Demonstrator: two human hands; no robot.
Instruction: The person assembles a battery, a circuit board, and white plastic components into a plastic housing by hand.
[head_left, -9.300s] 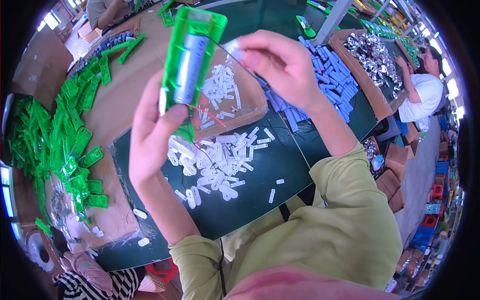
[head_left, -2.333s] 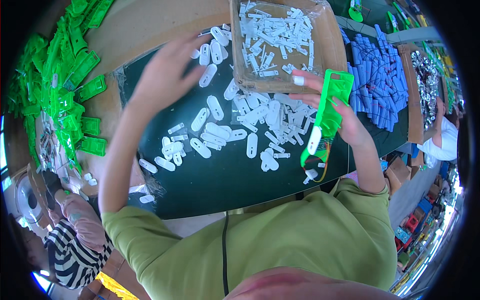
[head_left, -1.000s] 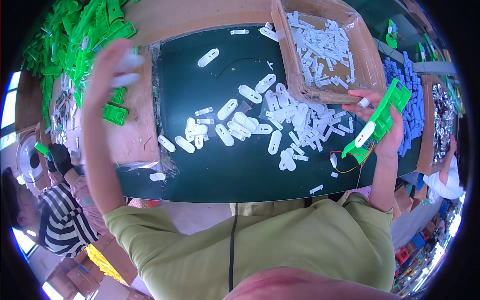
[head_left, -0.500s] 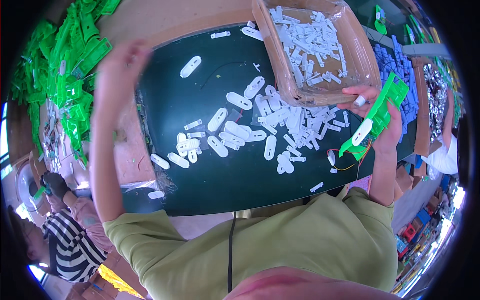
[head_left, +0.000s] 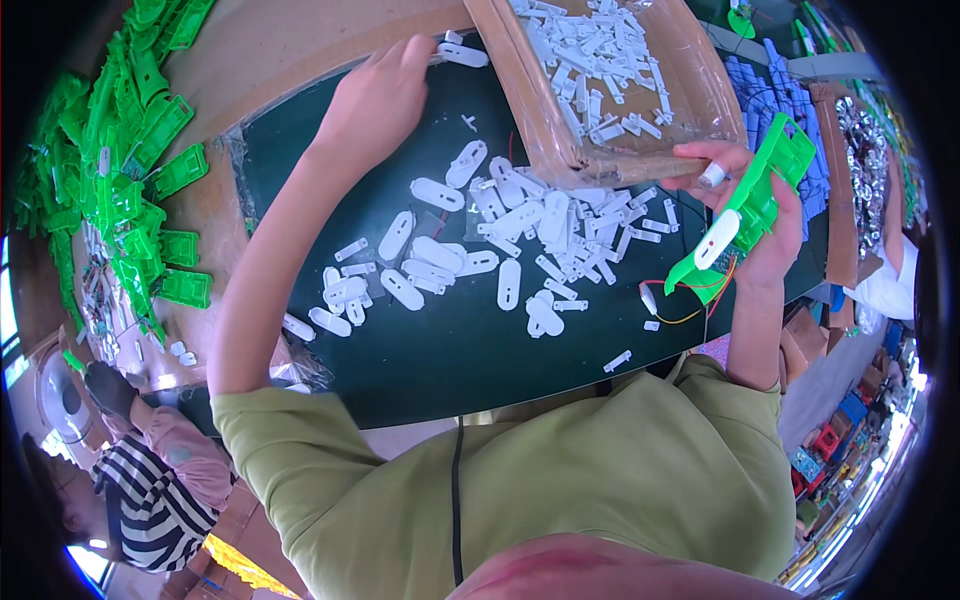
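My right hand [head_left: 768, 235] is wrapped round a long green plastic housing [head_left: 780, 155]. A white oval cover with a slot [head_left: 717, 240] sits on that housing's near part, and red and yellow wires [head_left: 700, 288] hang from its lower end. A small white cylindrical piece [head_left: 712, 174] rests between the fingers of the same hand. At the far edge of the dark table, my left hand [head_left: 378, 100] has its fingers curled together beside a white oval cover [head_left: 463, 55] and a small white piece [head_left: 454, 37]. Whatever those fingertips hold is hidden.
White oval covers and small white strips [head_left: 540, 225] lie piled mid-table. A cardboard box [head_left: 590, 170] holds more white strips at the back. Green housings [head_left: 140, 200] are heaped at left, blue parts [head_left: 775, 110] at right. Another person's gloved hand [head_left: 108, 390] is at lower left.
My left hand has swung right and away from me to the far table edge. The white oval cover that lay alone near the back is now out of sight. My right hand keeps the green housing.
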